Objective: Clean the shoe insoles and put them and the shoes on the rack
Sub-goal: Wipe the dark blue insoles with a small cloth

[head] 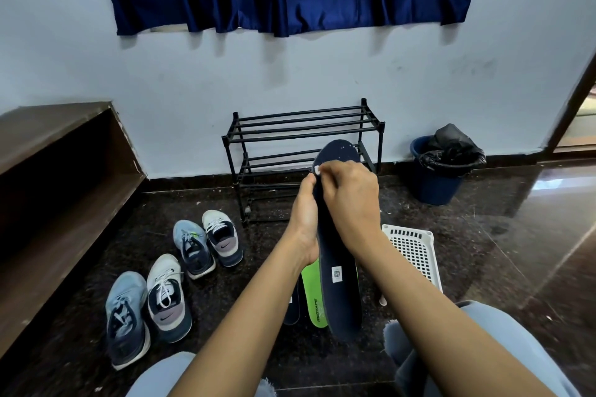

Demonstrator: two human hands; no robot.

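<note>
Head view: left hand [304,219] grips navy insole [338,296] along its left edge, around the middle, thumb up on the near face, fingers behind it and hidden. Insole held up off the floor [322,361], toe end far and high, heel end near and low, between the two forearms. Small square label shows on its heel half. Right hand [351,200] lies over the toe half, fingertips curled and pinching a white scrap [316,170] pressed on the insole's left edge just above the left thumb. Can't tell what the scrap is, too small, mostly covered by the fingers. White specks on the insole toe.

Green insole [314,296] flat on floor under the held one, right side covered by it. Dark insole [292,309] just left of the green one, only a sliver visible, top end hidden by left forearm. Insoles counted: 3.

Shoes [166,296]: 4 on floor left of the arms, in 2 side-by-side pairs, each one blue and one white-grey, toes toward camera.

Rack [303,132]: 1, black, two tiers, against wall beyond the hands; lower right part blocked by insole and hands.

White perforated basket [416,248] right of the right forearm, near corner cut off by the arm. Blue bucket [435,187] with black bag, by the wall right of the rack
</note>
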